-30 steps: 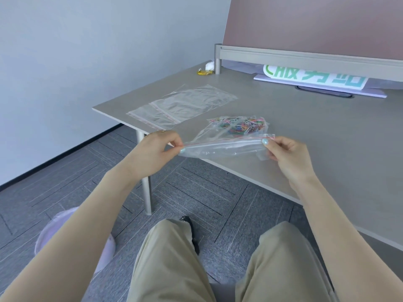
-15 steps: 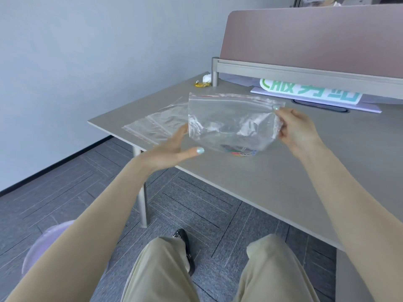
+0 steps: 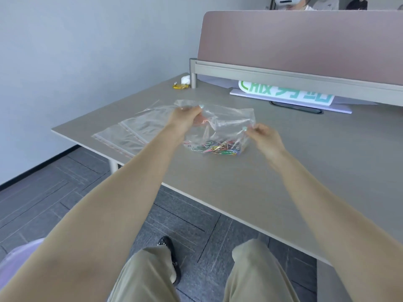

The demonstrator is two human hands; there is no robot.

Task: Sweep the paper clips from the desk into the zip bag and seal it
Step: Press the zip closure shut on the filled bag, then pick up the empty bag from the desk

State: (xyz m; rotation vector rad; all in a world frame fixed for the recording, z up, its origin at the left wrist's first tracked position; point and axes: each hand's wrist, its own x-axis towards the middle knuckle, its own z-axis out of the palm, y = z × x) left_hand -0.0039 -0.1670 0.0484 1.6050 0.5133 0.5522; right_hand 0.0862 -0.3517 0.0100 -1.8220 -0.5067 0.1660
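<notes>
I have the zip bag (image 3: 220, 129) over the worktop (image 3: 283, 171) near its left front edge, left hand (image 3: 185, 118) and right hand (image 3: 260, 132) pinching its top corners, paper clips (image 3: 214, 147) pooled below. I'd pull the strip taut, then press along it.

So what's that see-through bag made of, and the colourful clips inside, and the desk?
The zip bag looks like thin clear plastic film: glossy, crinkled, and you can see through it. The paper clips are probably wire with a coloured coating, judging by their bright thin loops, though they are too small to be sure. The desk looks like matte grey laminate with a faint grain.
</notes>
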